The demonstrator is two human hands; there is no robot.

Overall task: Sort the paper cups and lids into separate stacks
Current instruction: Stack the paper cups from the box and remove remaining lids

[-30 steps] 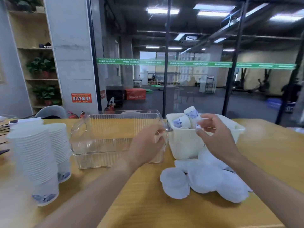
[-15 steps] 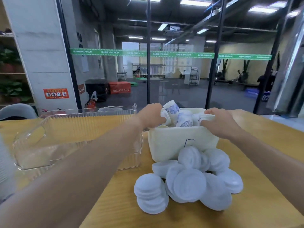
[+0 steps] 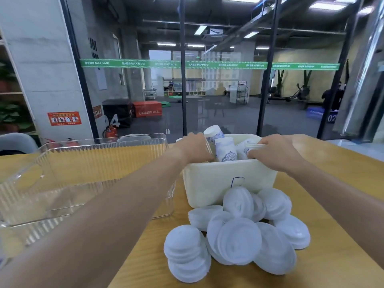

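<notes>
White plastic lids (image 3: 239,238) lay heaped on the yellow wooden table (image 3: 340,175) just in front of you, round, shallow and domed, some nested in short stacks, others leaning on one another and against the near wall of the cream bin (image 3: 207,183). That bin was opaque, smooth and rectangular, with a blue mark drawn on its front. Inside it stood paper cups (image 3: 225,151), white with a blue pattern, tilted at different angles; one capped cup (image 3: 214,133) rose above the rest at the back.

Your left hand (image 3: 195,147) reached over the bin's near left corner with its fingers curled down among the cups; whether they gripped one, I could not tell, since the back of the hand hid them. Your right hand (image 3: 274,152) came in over the right side, its fingers bent round the rim of a lidded cup (image 3: 252,147) lying at the right of the bin.

To the left of the bin, just beside it, sat a clear ribbed plastic tub (image 3: 87,163), rectangular, with your left forearm crossing in front of it.
</notes>
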